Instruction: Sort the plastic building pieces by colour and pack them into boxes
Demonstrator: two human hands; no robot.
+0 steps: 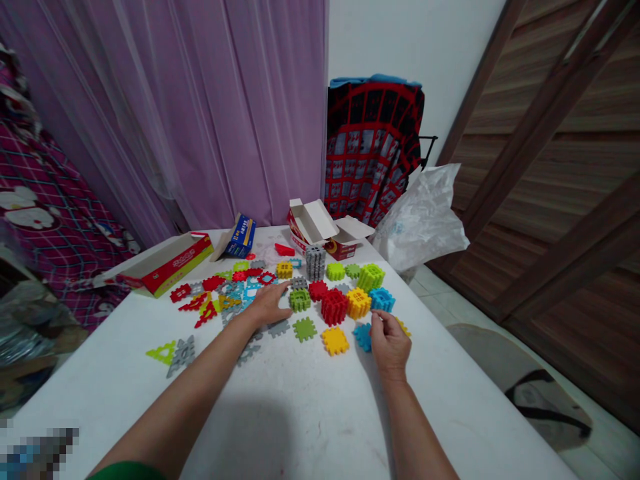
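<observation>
The left hand [269,307] spread wide beside stacked green notched plastic squares [300,301] mid-frame, while whether the right hand [391,343], curled right of centre, held anything couldn't be told.

Toy stacks [334,307] stand right of centre on the tabletop [320,413]; loose pieces [214,283] spread to their left. The left hand [270,307] sits between these groups, the right hand [391,341] before the stacks. Boxes [183,267] line the far side, a curtain [225,100] behind. A plastic bag [420,220] stands at the far right corner, a wardrobe [560,153] further right.
</observation>
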